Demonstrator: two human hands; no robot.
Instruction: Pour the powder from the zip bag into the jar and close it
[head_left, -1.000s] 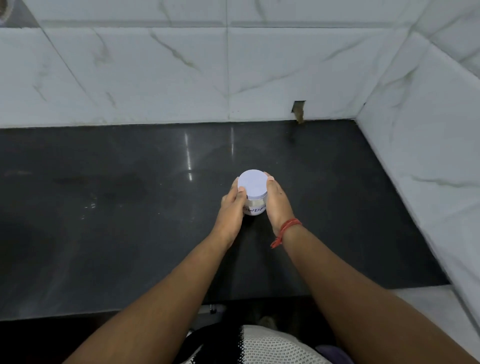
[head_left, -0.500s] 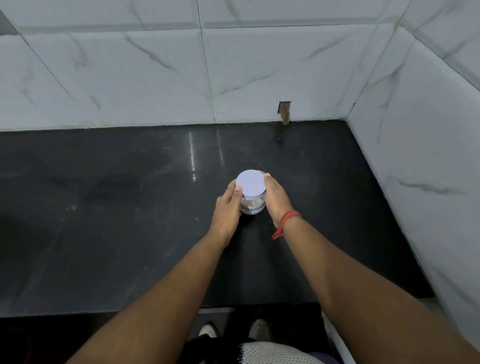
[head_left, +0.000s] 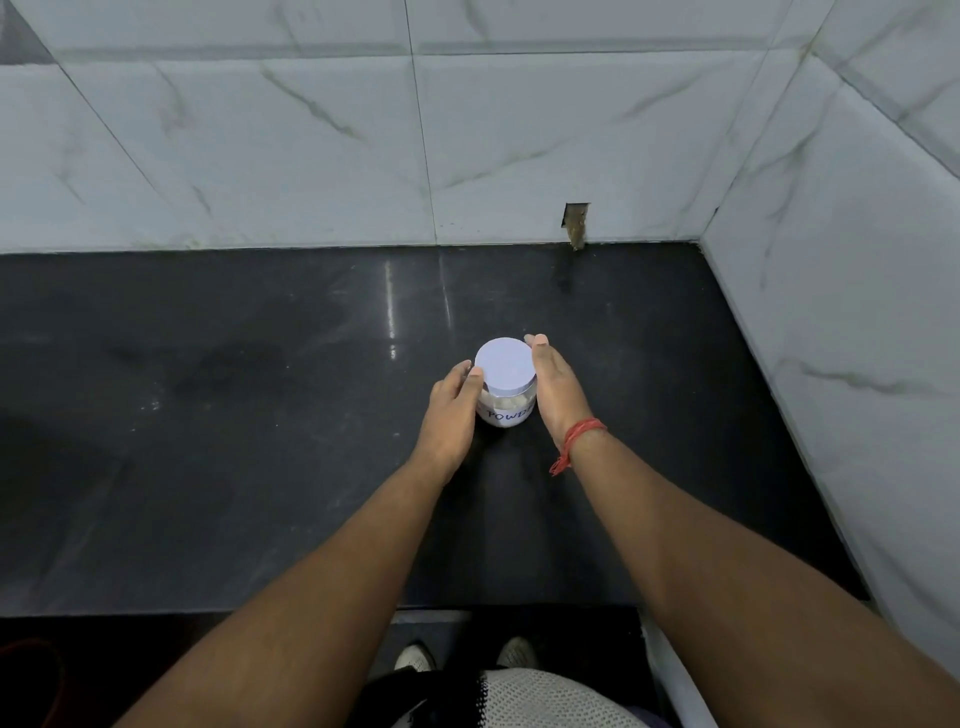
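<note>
While both hands hide its sides, lidded jar (head_left: 506, 402), left hand (head_left: 451, 410) gripping, right hand (head_left: 558, 392) flat against it, label half hidden

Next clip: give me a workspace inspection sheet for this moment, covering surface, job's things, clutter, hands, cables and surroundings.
Surface: dark glossy counter, smudged.
Job's things: jar upright, labelled, white contents, lid on; zip bag not seen.
Clutter: nothing seen.
Hands: left hand and right hand flank the jar, fingers at the lid; red thread on the right wrist.
Cables: nothing seen.
Surroundings: marble-tiled walls; small hole in the back wall.
</note>
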